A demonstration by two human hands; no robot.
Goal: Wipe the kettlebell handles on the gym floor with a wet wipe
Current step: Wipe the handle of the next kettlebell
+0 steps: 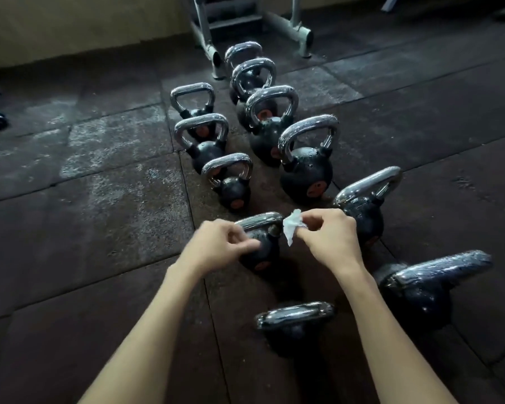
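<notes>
The dark rubber-tile floor [99,228] carries 11 black round kettlebells [306,173] with chrome handles in 2 rows, near a grey metal rack [302,33].

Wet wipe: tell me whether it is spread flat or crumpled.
Crumpled. The wet wipe is a small creased wad pinched by fingers of the right hand, one short tail hanging down.

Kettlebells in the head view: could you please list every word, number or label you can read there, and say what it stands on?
No text can be read anywhere in this view.
Orange marks on the kettlebells: something may be printed there, but it is too blurred to read.
Wipe: plain white, no print shows.
Rack: no lettering shows.
</notes>
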